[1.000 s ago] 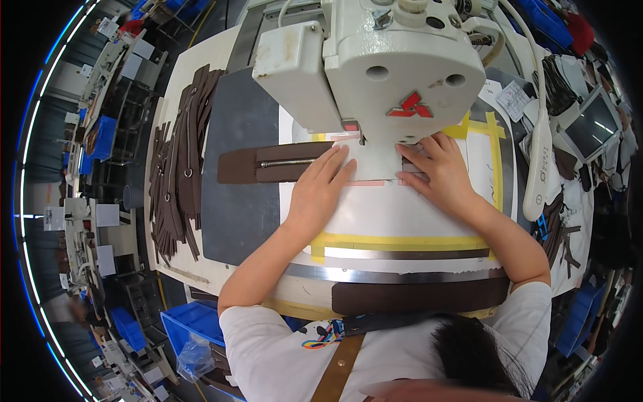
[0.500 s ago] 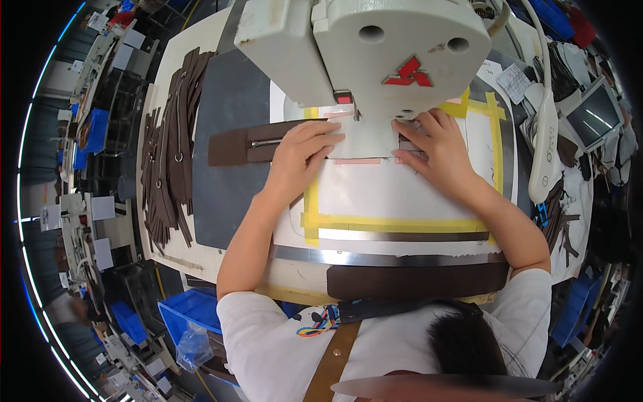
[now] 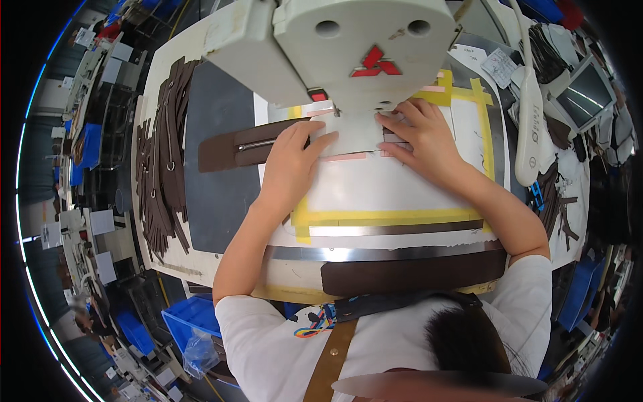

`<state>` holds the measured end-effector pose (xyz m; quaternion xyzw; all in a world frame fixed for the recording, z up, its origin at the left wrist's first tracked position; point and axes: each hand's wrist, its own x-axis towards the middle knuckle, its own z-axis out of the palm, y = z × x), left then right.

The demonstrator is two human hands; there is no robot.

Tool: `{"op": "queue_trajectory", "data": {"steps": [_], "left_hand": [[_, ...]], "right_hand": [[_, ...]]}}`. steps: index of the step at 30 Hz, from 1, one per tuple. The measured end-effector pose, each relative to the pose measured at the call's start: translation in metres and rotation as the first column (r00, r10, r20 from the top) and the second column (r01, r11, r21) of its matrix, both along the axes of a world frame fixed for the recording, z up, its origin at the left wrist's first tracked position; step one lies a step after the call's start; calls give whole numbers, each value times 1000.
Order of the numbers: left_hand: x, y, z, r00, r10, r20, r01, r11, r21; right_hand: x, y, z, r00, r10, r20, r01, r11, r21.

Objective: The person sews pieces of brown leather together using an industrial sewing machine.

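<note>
A white sewing machine head (image 3: pixel 362 50) hangs over the work, and a pale flat plate (image 3: pixel 355 139) lies beneath its needle area. My left hand (image 3: pixel 289 159) rests at the plate's left side, thumb and fingers spread over the brown strip. That brown strip (image 3: pixel 218 154), with a metal zipper (image 3: pixel 257 144) set in it, sticks out to the left from under the hand. At the plate's right edge lies my right hand (image 3: pixel 429 144), its thumb and index finger apart; a bit of brown material shows between them. What is under the plate is hidden.
White sheeting framed by yellow tape (image 3: pixel 395 216) covers the work surface. A pile of brown zippered strips (image 3: pixel 164 144) lies on the left. A brown panel (image 3: pixel 415 271) sits along the near edge. To the right hangs a white handheld-shaped device (image 3: pixel 529 137), with a screen (image 3: pixel 586 94) beyond.
The whole view has shifted, so the machine and sheeting appear further left. My left thumb has spread away from the fingers. My right hand keeps its place at the plate's right edge.
</note>
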<state>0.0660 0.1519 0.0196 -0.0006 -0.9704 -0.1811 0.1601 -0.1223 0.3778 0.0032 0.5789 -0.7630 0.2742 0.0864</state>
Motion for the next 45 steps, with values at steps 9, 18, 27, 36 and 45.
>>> {"op": "queue_trajectory", "data": {"steps": [9,18,27,36,45], "left_hand": [[-35,25,-14,976,-193,-105,189,981,-42],[-37,30,-16,975,-196,-102,176,969,-175],[-37,28,-12,982,-178,-64,172,981,-91],[-40,27,-15,977,-181,-115,169,980,-105],[-42,27,-14,971,-187,-149,171,979,-113]], "right_hand": [[0,0,-2,1000,8,24,-8,1000,-1],[-2,2,-5,999,14,43,-12,999,-31],[-1,1,-7,999,26,34,-24,998,-61],[-4,0,-13,999,22,-23,-25,994,-104],[-2,1,-11,1000,21,-4,-21,998,-54]]}}
